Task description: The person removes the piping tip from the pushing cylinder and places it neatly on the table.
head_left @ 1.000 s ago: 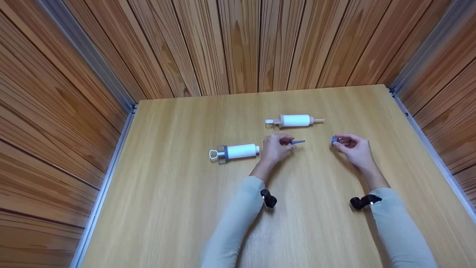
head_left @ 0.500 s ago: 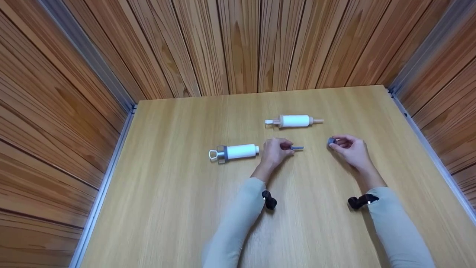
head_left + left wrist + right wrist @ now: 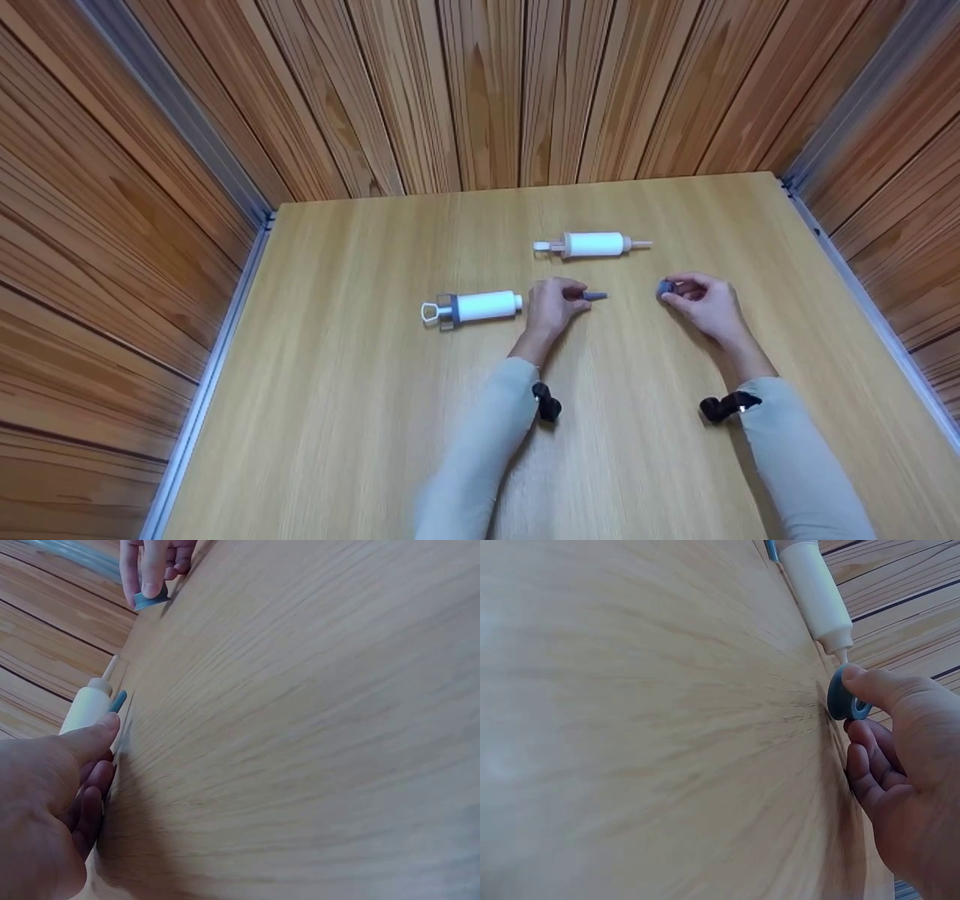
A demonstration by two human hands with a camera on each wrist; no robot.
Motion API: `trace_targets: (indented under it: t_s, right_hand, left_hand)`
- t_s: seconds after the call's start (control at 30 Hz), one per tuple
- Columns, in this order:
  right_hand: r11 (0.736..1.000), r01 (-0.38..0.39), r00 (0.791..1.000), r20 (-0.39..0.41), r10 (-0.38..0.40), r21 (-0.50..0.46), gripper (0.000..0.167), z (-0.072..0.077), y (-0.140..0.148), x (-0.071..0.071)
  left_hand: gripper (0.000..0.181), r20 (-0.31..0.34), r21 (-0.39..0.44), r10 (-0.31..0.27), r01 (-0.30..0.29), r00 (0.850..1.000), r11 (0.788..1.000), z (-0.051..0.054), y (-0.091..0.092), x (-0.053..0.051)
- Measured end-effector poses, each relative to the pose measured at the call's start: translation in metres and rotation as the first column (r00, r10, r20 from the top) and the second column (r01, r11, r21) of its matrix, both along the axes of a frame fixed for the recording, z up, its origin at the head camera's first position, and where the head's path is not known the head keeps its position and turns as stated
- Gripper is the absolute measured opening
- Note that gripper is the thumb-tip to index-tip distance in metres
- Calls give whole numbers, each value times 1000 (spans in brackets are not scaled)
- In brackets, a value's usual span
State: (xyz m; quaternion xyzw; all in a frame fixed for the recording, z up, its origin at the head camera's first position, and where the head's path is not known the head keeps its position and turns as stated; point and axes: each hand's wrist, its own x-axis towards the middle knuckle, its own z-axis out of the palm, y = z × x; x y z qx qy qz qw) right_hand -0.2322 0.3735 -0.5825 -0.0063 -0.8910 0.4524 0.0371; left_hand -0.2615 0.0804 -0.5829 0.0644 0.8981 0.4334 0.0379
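My left hand (image 3: 553,306) pinches a slim grey nozzle (image 3: 595,296), its tip pointing right. In the right wrist view, my right hand (image 3: 907,742) holds a round grey ring cap (image 3: 843,694) with a hole in it, between thumb and fingers. The hands are apart, both low over the table. Left of my left hand lies a white syringe-like tube (image 3: 486,305) with a grey collar and a looped plunger handle. Beyond both hands lies a similar white tube (image 3: 595,244) with a beige collar and a narrow beige nozzle fitted at its right end.
The wooden table (image 3: 360,420) meets a plank wall (image 3: 480,97) at the back. Metal rails (image 3: 217,360) border its left and right sides. A small black camera (image 3: 547,403) sits on each wrist.
My left hand has come slightly nearer, and the nozzle's visible part has shifted a little left. My right hand has moved slightly left, and the ring cap has turned in its fingers.
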Motion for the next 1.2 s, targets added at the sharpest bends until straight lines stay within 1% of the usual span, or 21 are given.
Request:
trace_targets:
  t_s: [0.13,0.2,0.33,0.43,0.53,0.67,0.87,0.97,1.1,1.2]
  right_hand:
    - [1000,7,1000,3,-7,6,38,-2,-1,0]
    - [1000,5,1000,9,-5,8,39,-3,-1,0]
    - [1000,-13,1000,27,13,14,40,-3,-1,0]
    - [1000,-20,1000,24,19,14,40,-3,-1,0]
    - [1000,-17,1000,18,17,6,41,-3,-2,-1]
    - [1000,-22,999,31,22,0,43,-1,-3,-2]
    - [999,-34,998,45,34,3,45,2,-2,-1]
    - [999,-33,999,42,33,9,45,1,-2,-2]
    - [1000,-25,999,21,24,18,46,0,-3,-3]
    - [1000,-15,1000,4,15,22,46,-1,-4,-4]
  left_hand:
    - [28,-36,-22,-1,0,999,1000,-2,0,-1]
    - [28,-41,-24,-5,4,999,1000,-3,1,-1]
    - [28,-27,0,-19,19,999,1000,-4,1,-1]
    - [29,-23,-3,-30,30,999,1000,-4,0,-1]
    - [29,-17,-5,-28,28,999,1000,-4,0,-2]
    - [31,-5,-6,-19,19,1000,1000,-2,1,-2]
    - [32,3,7,-27,27,1000,1000,-2,1,-2]
    - [32,-1,12,-30,30,1000,999,-3,0,-2]
    - [32,-20,3,-31,31,999,1000,-4,0,-2]
    - [32,-23,3,-34,34,999,999,-4,0,-2]
